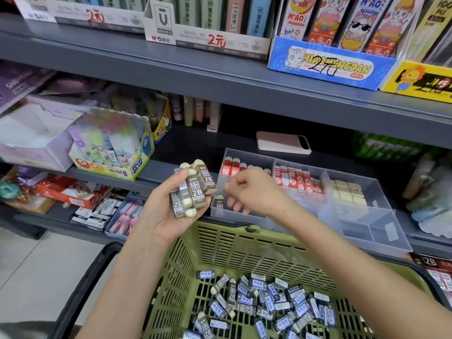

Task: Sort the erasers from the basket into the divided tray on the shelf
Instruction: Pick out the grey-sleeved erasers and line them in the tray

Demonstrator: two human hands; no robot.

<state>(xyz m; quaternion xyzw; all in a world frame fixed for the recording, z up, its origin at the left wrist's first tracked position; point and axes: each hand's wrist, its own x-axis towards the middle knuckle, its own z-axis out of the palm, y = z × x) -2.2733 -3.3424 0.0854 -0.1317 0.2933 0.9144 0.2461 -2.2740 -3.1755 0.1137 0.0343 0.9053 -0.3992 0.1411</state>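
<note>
My left hand (162, 206) grips a bundle of brown-sleeved 2B erasers (193, 188) above the far rim of the green basket (186, 255). My right hand (254, 192) hovers over the left front compartment of the clear divided tray (354, 223), fingers loosely curled and blurred; whether it holds anything is unclear. One brown 2B eraser (219, 201) stands in that compartment. Red-sleeved erasers (231, 167) fill the back left compartment, red-and-white erasers (297, 179) the middle, cream blocks (347, 192) the right. Several blue-sleeved and brown erasers (264, 302) lie in the basket.
A phone (283, 142) lies on the shelf behind the tray. A glue-stick box (112, 145) stands to the left. The lower shelf holds boxes of erasers (95, 209). The upper shelf (220, 79) overhangs the tray.
</note>
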